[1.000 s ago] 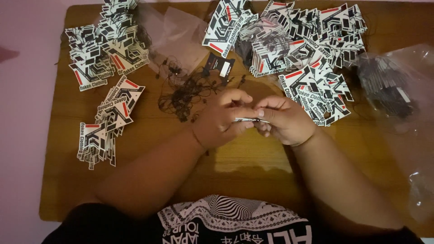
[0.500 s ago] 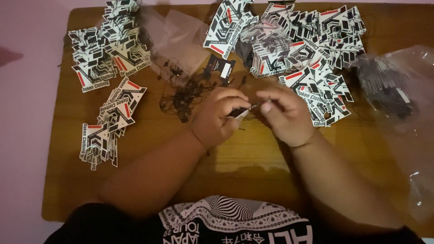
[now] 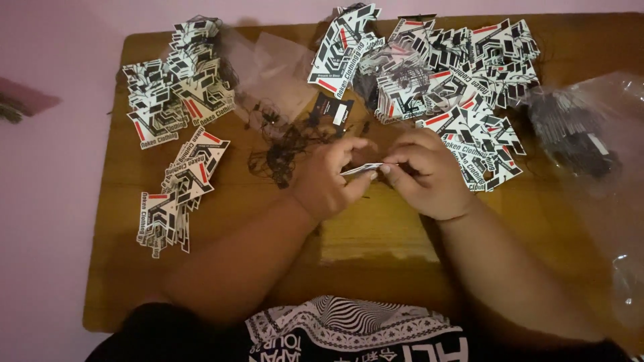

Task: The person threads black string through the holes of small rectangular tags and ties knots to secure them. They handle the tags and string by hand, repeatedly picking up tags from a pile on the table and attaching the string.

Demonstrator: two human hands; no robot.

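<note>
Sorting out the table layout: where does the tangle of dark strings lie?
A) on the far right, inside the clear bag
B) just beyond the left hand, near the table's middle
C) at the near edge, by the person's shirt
B: the tangle of dark strings lies on the wooden table just beyond the left hand, between the two heaps of printed tags.

Two hands meet over the middle of the brown counter (image 3: pixel 376 234). The left hand (image 3: pixel 329 181) and the right hand (image 3: pixel 426 177) both pinch one small paper tag (image 3: pixel 361 169) between their fingertips. A tangle of black strings (image 3: pixel 285 144) lies just beside the left hand. Piles of black, white and red tags (image 3: pixel 463 74) sit behind the hands.
</note>
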